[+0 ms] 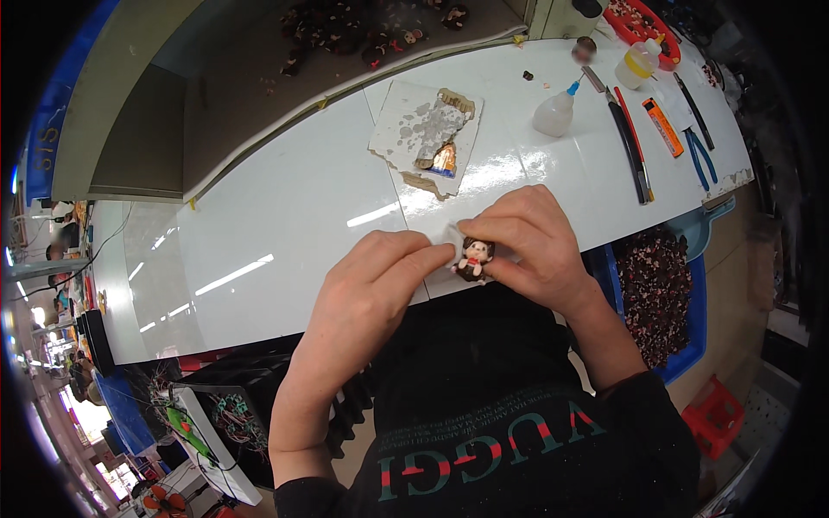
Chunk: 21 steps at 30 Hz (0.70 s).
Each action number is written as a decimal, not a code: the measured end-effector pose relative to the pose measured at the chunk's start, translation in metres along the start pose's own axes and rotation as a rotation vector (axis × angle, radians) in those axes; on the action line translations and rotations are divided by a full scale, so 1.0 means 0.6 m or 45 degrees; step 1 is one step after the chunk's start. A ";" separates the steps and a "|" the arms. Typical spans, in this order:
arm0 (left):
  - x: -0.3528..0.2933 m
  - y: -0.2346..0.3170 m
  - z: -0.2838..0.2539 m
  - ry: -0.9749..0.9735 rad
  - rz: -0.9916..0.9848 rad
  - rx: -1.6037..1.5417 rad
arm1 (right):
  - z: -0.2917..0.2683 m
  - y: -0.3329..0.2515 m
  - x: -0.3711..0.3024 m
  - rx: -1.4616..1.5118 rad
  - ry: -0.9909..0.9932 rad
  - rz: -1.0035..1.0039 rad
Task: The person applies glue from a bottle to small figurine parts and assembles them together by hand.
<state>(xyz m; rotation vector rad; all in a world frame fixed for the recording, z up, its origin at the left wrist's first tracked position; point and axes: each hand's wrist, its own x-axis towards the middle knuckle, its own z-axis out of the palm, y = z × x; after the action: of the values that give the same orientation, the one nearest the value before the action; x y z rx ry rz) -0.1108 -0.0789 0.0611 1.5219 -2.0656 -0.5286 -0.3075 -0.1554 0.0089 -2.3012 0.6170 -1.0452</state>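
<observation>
1. pinching a pale scrap (449, 236), left hand (364, 278) seems to be wiping the figurine.
2. small brown figurine (475, 255) sits between both hands, over the table's (328, 285) near edge.
3. right hand (531, 243) grips the figurine; next move likely calls for a steady hold.

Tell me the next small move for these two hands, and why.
Probably a light wipe of the small brown, cream-faced figurine with the soft-looking white piece: the left hand touches that piece beside it, while the right hand holds the figurine.
</observation>
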 end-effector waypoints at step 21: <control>-0.038 -0.078 -0.062 0.251 -0.299 -0.088 | -0.009 -0.019 0.035 0.113 0.087 0.061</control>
<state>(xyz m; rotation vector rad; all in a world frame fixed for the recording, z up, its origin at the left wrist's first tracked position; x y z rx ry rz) -0.0469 -0.0710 0.0590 1.7128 -1.7159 -0.5077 -0.2972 -0.1610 0.0307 -2.1721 0.6363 -1.1101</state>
